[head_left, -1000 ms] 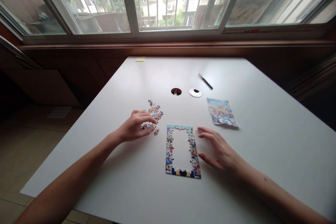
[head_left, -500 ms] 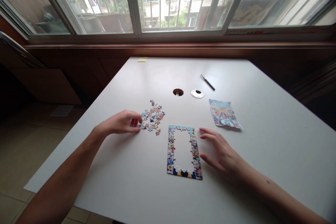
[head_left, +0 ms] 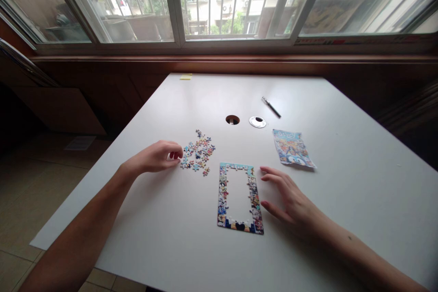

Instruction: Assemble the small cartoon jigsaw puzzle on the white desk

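Observation:
At the left edge of a loose heap of jigsaw puzzle pieces (head_left: 201, 150), my left hand (head_left: 160, 156) has its fingers curled and the thumb brought up close to the fingertips. Anything pinched there is too small or hidden to make out. To the right of the heap lies a joined puzzle border (head_left: 222, 196), a colourful upright rectangle with bare tabletop inside it. My right hand (head_left: 285, 196) rests just right of this border, fingers apart and holding nothing. A small gap separates its fingertips from the border's right side.
A crumpled picture sheet (head_left: 293, 148) lies beyond my right hand on the white table (head_left: 164, 237). Farther back are a round cable hole (head_left: 232, 120), its metal cover (head_left: 257, 122), a dark pen (head_left: 271, 107) and a yellow sticky note (head_left: 186, 76). A barred window closes off the far side.
My left hand has drawn slightly left and up from the loose pieces, its thumb and fingertips now closer together. The right hand and the border stay put.

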Motion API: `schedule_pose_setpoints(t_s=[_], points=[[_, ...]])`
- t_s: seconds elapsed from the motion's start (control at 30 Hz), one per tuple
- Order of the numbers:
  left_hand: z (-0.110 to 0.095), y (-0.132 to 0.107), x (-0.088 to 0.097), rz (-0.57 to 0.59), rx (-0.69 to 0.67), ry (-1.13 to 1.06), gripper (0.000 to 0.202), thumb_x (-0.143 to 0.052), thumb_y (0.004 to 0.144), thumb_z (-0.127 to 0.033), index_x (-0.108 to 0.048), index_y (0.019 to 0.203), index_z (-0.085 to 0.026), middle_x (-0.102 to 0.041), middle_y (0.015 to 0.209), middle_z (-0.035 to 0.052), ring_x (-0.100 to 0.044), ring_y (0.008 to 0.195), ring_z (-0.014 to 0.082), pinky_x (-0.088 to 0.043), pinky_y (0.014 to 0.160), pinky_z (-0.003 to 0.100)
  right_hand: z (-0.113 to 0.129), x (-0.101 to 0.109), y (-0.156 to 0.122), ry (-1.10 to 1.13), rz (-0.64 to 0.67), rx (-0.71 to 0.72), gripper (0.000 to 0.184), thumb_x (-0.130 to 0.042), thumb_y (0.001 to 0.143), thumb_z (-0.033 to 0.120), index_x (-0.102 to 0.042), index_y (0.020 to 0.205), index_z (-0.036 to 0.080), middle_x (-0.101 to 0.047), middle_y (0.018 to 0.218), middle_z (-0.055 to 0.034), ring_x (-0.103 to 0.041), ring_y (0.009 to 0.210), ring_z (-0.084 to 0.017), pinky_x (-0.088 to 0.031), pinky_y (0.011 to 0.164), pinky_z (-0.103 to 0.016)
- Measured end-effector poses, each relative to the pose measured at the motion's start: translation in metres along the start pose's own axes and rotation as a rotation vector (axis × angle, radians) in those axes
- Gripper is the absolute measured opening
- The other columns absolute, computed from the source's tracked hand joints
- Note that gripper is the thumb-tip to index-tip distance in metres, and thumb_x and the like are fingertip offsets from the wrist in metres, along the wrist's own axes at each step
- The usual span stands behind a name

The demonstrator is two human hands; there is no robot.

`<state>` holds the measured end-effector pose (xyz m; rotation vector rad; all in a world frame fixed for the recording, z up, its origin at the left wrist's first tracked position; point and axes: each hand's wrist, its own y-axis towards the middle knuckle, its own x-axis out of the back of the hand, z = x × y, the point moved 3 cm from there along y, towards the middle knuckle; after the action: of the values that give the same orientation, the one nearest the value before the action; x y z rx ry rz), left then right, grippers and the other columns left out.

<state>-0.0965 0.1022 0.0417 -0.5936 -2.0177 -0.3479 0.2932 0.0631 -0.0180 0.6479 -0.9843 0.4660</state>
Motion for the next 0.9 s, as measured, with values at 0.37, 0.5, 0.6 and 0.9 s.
schedule_pose_setpoints(t_s=[0.37,0.5,0.6,0.9], points=[[0.0015,-0.0009,-0.0003,-0.001,-0.006,0.038,0.008,-0.053,0.081,-0.013,-0.059,0.079,-0.018,-0.061,0.075,0.0002,-0.054,0.068,0.0127,-0.039,0.063,0.022,-0.0002,-0.0002,0.0004,0.001,-0.009,0.004,0.047,-0.061,0.090,0.036,-0.040,0.130,0.023,-0.044,0.143,-0.0178,-0.045,0.134,-0.033,-0.046,0.105,-0.051],[0.0029,-0.0006,-0.0004,0.004,0.013,0.053,0.007,-0.053,0.078,-0.012,-0.055,0.077,-0.019,-0.059,0.074,-0.0010,-0.052,0.067,0.0122,-0.038,0.062,0.022,-0.0001,0.0001,-0.0001,0.003,-0.014,-0.003,0.046,-0.062,0.090,0.036,-0.042,0.128,0.023,-0.045,0.143,-0.0175,-0.045,0.133,-0.033,-0.047,0.105,-0.050],[0.0039,-0.0005,-0.0010,0.000,0.023,0.062,0.007,-0.053,0.078,-0.012,-0.052,0.075,-0.019,-0.058,0.073,-0.0013,-0.051,0.066,0.0120,-0.037,0.061,0.022,-0.0002,0.0001,-0.0008,0.007,-0.012,-0.006,0.046,-0.061,0.090,0.036,-0.042,0.129,0.023,-0.044,0.143,-0.0174,-0.044,0.134,-0.033,-0.046,0.106,-0.050],[0.0043,-0.0006,-0.0016,-0.018,0.023,0.075,0.013,-0.052,0.078,-0.011,-0.044,0.071,-0.019,-0.053,0.073,-0.0010,-0.048,0.066,0.0123,-0.035,0.061,0.023,-0.0025,-0.0018,-0.0019,0.010,0.003,-0.019,0.046,-0.062,0.090,0.036,-0.041,0.129,0.023,-0.043,0.145,-0.0168,-0.042,0.135,-0.032,-0.045,0.108,-0.050]])
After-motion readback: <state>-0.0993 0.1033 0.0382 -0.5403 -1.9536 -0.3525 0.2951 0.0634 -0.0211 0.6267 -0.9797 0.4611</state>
